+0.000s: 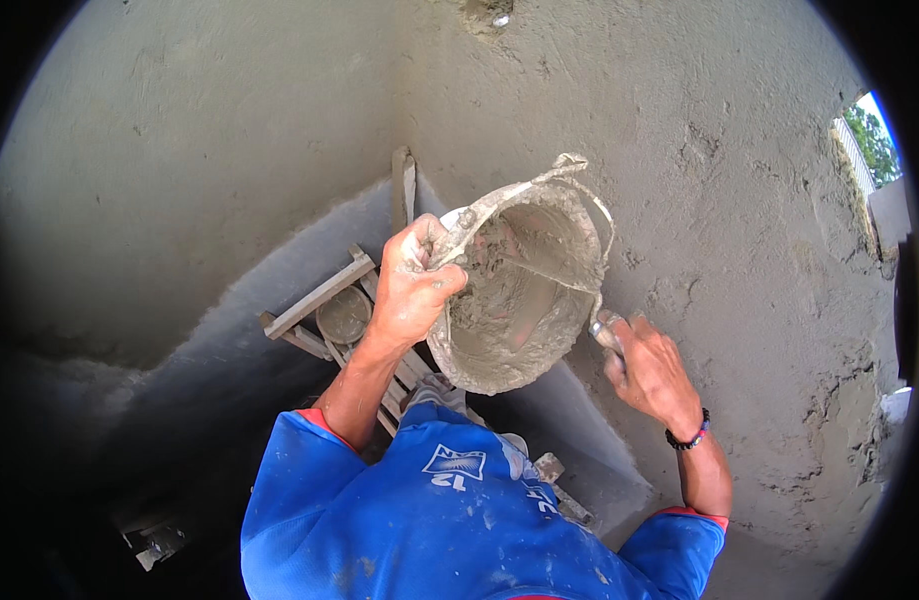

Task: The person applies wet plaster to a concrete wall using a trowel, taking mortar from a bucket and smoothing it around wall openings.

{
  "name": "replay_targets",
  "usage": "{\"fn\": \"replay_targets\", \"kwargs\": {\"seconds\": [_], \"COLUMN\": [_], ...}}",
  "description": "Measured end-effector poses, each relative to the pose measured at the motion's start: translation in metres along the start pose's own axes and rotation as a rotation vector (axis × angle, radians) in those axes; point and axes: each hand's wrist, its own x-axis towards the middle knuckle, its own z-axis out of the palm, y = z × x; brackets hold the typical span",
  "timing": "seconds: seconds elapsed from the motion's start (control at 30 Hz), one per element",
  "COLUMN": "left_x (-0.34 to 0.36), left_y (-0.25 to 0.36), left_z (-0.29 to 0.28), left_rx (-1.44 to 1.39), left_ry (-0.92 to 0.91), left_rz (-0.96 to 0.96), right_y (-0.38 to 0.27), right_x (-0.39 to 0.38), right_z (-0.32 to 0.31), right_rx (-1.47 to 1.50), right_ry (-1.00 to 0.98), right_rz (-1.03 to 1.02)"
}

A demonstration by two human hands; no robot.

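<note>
A mortar-caked bucket (509, 196) hangs in front of me, tilted so that its mouth faces me. Wet grey mortar (484, 300) coats its inside and lies in the bottom. My left hand (416, 280) is closed on the left side of the rim, thumb over the edge. My right hand (651, 365) is closed around the handle of a trowel (607, 333) at the bucket's right side. The trowel's blade seems to reach into the bucket, but mortar covers it and blurs its outline. The bucket's thin handle loops along the far right of the rim.
Freshly plastered grey walls (709, 180) meet in a corner ahead. Below stands wooden scaffolding (319, 295) with a round mortar-stained container (343, 314) beside it. A rough-edged opening (869, 150) at the far right shows daylight. The lower left is dark.
</note>
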Motion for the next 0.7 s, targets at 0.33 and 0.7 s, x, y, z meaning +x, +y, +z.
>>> {"fn": "replay_targets", "kwargs": {"seconds": [0.33, 0.7], "left_x": [0.01, 0.016], "left_y": [0.005, 0.018], "left_z": [-0.014, -0.023], "left_rx": [0.197, 0.162], "left_ry": [-0.076, 0.004], "left_rz": [0.136, 0.198], "right_y": [-0.017, -0.017], "right_x": [0.061, 0.038], "right_z": [0.03, -0.002], "right_rx": [-0.098, -0.19], "right_ry": [0.037, -0.116], "right_rz": [-0.187, -0.173]}}
